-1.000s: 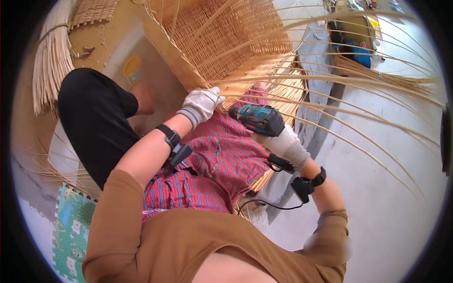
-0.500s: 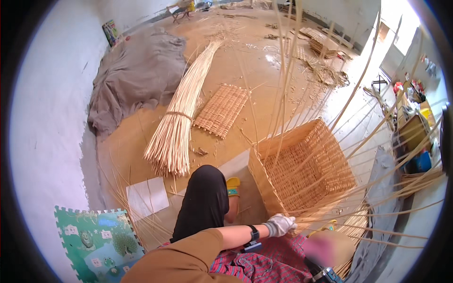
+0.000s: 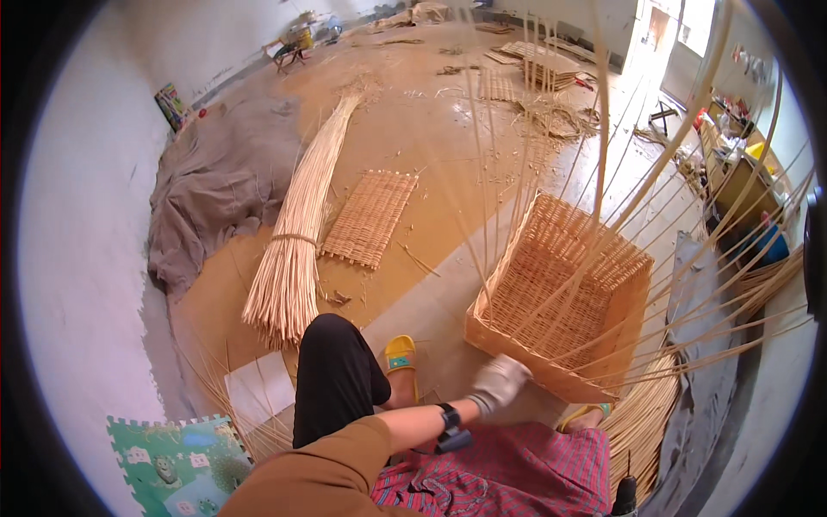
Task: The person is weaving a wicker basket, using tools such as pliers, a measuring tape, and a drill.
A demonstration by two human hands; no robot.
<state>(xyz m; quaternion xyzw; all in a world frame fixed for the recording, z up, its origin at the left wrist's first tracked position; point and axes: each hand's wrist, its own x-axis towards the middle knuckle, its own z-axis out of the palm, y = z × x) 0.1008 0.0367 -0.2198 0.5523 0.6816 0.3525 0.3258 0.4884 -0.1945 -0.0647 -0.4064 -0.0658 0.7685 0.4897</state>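
My left hand [image 3: 501, 384], in a whitish work glove with a watch above it, is at the near rim of a rectangular woven wicker basket [image 3: 560, 379]. Motion smears its fingers, so I cannot tell whether they grip the rim. The basket stands tilted on the floor, its inside facing up toward me. Long thin wicker rods [image 3: 603, 129] rise and fan out from its edges. My right hand is out of sight. At the lower edge a black tool with a thin pointed tip [image 3: 625, 495], like a drill, pokes into view beside the checked cloth [image 3: 534, 474] over my lap.
Ahead lie a tied bundle of rods [image 3: 293, 241] and a flat woven panel [image 3: 370, 220]. Grey cloth [image 3: 224, 164] covers a heap at the left. More rods [image 3: 646, 414] lie to the right of the basket, near a cluttered shelf [image 3: 741, 172]. A green foam mat [image 3: 177, 465] is lower left.
The basket has turned and tipped, and its rods have swung. My left hand has shifted slightly left and up along the near side. The black tool's tip has come into view.
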